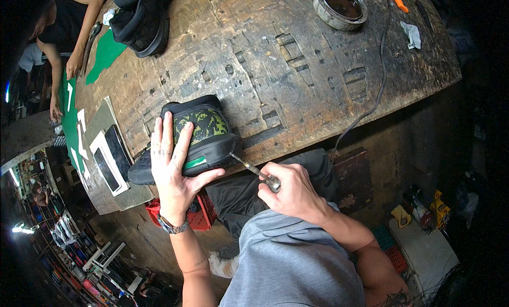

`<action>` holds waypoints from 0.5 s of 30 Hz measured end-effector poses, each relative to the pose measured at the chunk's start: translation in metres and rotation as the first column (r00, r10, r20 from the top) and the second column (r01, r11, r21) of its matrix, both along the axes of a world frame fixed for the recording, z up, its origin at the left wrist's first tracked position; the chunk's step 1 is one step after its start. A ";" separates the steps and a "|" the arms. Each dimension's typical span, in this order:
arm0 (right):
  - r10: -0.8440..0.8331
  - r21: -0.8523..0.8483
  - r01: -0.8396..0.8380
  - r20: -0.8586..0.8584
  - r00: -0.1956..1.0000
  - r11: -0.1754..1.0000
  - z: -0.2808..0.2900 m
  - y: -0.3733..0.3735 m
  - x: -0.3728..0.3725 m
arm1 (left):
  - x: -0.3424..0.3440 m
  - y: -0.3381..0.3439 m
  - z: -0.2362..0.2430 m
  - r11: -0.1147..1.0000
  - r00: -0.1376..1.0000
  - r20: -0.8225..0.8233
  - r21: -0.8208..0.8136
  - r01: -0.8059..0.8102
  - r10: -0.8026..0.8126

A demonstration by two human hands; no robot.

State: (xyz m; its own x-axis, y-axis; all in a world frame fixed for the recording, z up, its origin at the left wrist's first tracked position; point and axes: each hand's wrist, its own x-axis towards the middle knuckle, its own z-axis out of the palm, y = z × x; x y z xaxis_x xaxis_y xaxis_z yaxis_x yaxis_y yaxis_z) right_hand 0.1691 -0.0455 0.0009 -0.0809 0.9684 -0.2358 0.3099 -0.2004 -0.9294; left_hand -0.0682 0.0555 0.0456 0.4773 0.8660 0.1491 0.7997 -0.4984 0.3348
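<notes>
A black shoe [204,103] with a yellow-green mesh pattern lies on the workbench's near edge. My left hand [175,169] rests flat across it, fingers spread and thumb held out along the sole. A green patch [194,163] shows on the sole's side beside my thumb. My right hand [290,186] is closed around an awl-like tool [245,163] with a thin shaft. Its tip points at the sole's right end; whether they touch I cannot tell.
The worn wooden workbench [297,95] carries a round tin [340,9], black shoes [140,23], a cable [379,90] and an orange-handled item [398,1]. A dark phone-like slab [117,148] lies at left. Another person's hand [74,63] touches green sheet material [71,113]. A red crate [201,214] stands below.
</notes>
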 end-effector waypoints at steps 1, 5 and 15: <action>0.001 0.028 -0.001 0.008 1.000 1.000 0.000 0.000 0.000 | 0.000 0.000 0.000 1.000 1.000 0.002 -0.003 -0.004 0.004; 0.058 0.040 -0.062 0.091 0.994 0.997 0.006 -0.003 0.004 | -0.001 0.000 0.000 1.000 1.000 -0.005 0.000 0.004 -0.004; 0.108 0.054 -0.124 0.235 0.966 0.991 0.019 0.017 0.034 | 0.001 -0.004 -0.001 1.000 1.000 -0.008 0.014 0.002 -0.002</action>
